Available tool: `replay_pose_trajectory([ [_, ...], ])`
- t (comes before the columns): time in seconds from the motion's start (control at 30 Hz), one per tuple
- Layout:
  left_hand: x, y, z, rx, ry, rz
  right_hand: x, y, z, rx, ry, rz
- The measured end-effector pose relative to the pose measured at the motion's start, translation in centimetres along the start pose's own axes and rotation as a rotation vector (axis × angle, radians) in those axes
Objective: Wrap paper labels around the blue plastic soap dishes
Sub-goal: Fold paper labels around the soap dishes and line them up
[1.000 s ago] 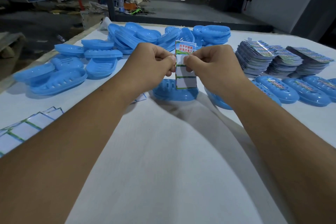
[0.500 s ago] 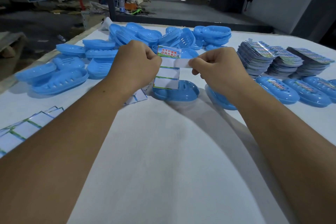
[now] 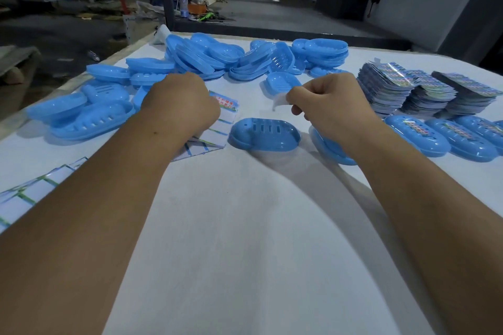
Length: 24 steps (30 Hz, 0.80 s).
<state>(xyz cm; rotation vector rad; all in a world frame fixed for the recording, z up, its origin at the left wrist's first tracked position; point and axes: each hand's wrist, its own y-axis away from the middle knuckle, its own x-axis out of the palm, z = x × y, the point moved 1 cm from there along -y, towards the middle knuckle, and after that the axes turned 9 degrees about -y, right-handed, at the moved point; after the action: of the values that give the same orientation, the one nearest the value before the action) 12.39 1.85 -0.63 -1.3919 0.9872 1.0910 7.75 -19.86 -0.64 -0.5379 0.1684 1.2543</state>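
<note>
A blue soap dish (image 3: 264,134) lies on the white table (image 3: 245,226) between my hands, slotted side up. My left hand (image 3: 179,106) grips a paper label (image 3: 223,119), white with green lines and a printed top, just left of that dish. My right hand (image 3: 329,106) pinches a small white strip (image 3: 280,102) peeled off the label, held above the table to the dish's right. Part of another blue dish (image 3: 330,149) shows under my right wrist.
Loose blue dishes (image 3: 245,62) are piled at the back and at the left (image 3: 84,114). Stacks of printed labels (image 3: 402,87) stand at the right, with labelled dishes (image 3: 441,136) in front. More labels (image 3: 24,193) lie at the left edge.
My hands have pulled apart: the left one dropped left with the label, the right one drew the white strip off to the right. The dish between them is uncovered.
</note>
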Motion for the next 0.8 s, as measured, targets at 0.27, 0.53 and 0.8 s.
replay_pose_trajectory([
  [0.27, -0.9, 0.1, 2.1, 0.018, -0.233, 0.104, 0.2, 0.2, 0.1, 0.006, -0.014, 0.000],
  [0.53, -1.7, 0.8, 0.9, 0.051, 0.061, -0.074, 0.4, 0.6, 0.5, -0.012, 0.015, 0.006],
  [0.8, -1.7, 3.2, -3.3, 0.267, 0.900, 0.113, 0.4, 0.8, 0.8, -0.058, -0.005, 0.019],
])
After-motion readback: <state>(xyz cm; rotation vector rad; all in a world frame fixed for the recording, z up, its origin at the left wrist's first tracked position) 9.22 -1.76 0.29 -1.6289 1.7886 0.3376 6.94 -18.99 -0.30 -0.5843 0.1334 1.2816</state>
